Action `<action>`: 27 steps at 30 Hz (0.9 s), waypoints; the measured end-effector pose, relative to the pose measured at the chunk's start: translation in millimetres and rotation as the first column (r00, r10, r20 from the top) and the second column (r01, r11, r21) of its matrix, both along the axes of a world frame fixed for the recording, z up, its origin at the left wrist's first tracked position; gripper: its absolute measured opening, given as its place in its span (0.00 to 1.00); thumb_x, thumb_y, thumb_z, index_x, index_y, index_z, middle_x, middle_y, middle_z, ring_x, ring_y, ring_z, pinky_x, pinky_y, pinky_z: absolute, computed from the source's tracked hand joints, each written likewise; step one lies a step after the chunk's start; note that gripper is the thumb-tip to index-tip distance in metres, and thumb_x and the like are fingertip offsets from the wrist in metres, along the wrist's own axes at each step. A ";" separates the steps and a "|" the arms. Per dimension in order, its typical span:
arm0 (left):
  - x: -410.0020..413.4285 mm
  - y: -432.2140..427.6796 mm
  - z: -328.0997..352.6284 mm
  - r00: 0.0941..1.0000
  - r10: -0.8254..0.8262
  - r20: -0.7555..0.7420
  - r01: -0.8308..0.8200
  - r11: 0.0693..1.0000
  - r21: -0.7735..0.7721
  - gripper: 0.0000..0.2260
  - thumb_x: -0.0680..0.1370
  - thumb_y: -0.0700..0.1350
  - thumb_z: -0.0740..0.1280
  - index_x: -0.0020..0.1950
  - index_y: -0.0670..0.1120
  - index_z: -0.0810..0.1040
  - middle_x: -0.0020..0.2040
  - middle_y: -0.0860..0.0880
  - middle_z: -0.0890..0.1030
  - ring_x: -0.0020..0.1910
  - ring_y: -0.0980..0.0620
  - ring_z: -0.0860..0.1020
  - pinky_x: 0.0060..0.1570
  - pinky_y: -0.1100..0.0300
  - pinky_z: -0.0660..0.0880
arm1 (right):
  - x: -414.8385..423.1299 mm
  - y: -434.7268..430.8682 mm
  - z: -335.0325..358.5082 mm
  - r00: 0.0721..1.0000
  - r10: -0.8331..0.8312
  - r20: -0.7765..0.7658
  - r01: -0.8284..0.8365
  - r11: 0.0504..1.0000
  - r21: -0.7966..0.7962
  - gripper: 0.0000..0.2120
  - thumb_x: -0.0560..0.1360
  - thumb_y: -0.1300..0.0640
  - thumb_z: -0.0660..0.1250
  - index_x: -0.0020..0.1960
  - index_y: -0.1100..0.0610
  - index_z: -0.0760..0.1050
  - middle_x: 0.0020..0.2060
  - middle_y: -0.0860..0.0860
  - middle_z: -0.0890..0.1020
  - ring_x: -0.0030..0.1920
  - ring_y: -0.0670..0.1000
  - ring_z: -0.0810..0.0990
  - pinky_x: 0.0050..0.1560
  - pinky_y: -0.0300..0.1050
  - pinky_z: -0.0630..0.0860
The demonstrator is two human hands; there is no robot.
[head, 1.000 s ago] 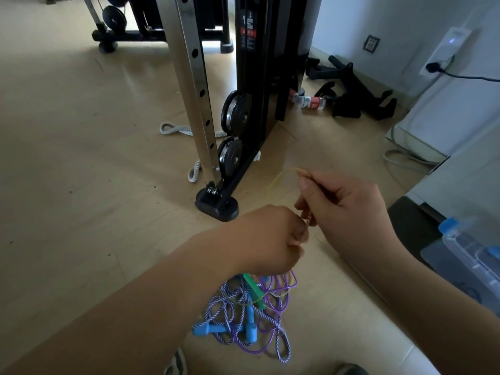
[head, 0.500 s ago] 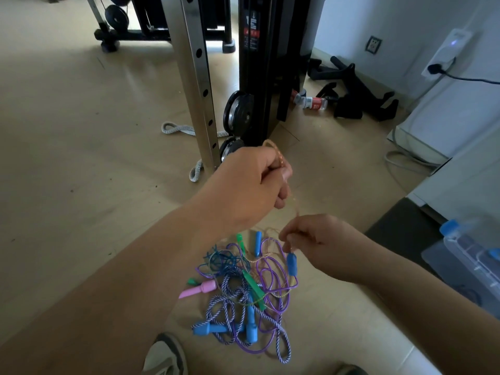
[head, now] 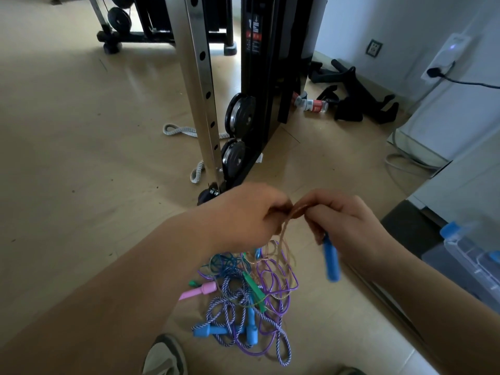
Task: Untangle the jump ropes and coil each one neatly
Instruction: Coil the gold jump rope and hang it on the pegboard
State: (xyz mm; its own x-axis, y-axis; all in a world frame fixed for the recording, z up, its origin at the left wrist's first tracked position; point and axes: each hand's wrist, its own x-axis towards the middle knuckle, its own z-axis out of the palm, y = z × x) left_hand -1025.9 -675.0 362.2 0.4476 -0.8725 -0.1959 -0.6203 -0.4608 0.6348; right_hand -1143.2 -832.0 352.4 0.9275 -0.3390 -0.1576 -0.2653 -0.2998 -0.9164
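Note:
A tangled heap of jump ropes lies on the floor below my hands: purple and blue cords, a purple-and-white braided rope, a pink handle, a green handle and blue handles. My left hand and my right hand meet above the heap, both pinching a thin pale orange rope that loops between them and trails down into the heap. A blue handle of that rope hangs from my right hand.
A gym rack with a steel upright and weight plates stands just beyond my hands. A white strap lies left of it. Black stands and a bottle sit by the wall. A clear plastic box is at right. My shoe is below.
My left hand has dropped from up high and my right hand has risen, so they now meet. The blue handle has lifted off the heap and hangs from my right hand.

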 end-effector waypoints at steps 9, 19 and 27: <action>-7.5 -7.3 1.2 0.986 0.074 -0.147 -0.076 0.997 -0.008 0.11 0.85 0.52 0.60 0.51 0.50 0.80 0.42 0.51 0.86 0.41 0.54 0.83 0.45 0.56 0.79 | -6.3 -8.7 -1.1 0.998 -0.055 -0.032 0.058 0.994 0.095 0.10 0.72 0.58 0.63 0.41 0.54 0.84 0.27 0.51 0.75 0.30 0.50 0.70 0.34 0.47 0.67; 0.5 -2.0 4.8 0.968 0.176 -0.180 -0.218 0.943 -0.252 0.12 0.84 0.53 0.62 0.45 0.48 0.77 0.36 0.44 0.83 0.32 0.52 0.82 0.37 0.57 0.79 | -9.1 -7.5 1.8 0.998 0.056 -0.043 -0.038 0.942 0.333 0.20 0.85 0.48 0.57 0.51 0.60 0.82 0.22 0.54 0.64 0.24 0.52 0.62 0.37 0.56 0.78; -3.7 -4.8 -2.4 0.990 0.065 -0.127 -0.104 0.938 -0.329 0.10 0.82 0.53 0.66 0.45 0.52 0.82 0.29 0.46 0.74 0.27 0.56 0.69 0.30 0.60 0.68 | -8.9 -11.3 2.5 0.987 0.143 -0.068 -0.079 0.814 0.576 0.18 0.81 0.49 0.60 0.47 0.62 0.81 0.27 0.58 0.73 0.25 0.55 0.69 0.31 0.47 0.70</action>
State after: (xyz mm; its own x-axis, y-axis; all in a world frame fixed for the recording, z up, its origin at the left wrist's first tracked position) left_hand -1029.6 -679.7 359.9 0.5143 -0.8563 0.0474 -0.5042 -0.2572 0.8244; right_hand -1152.0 -843.4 354.9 0.9208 -0.0541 -0.3862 -0.3643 0.2340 -0.9014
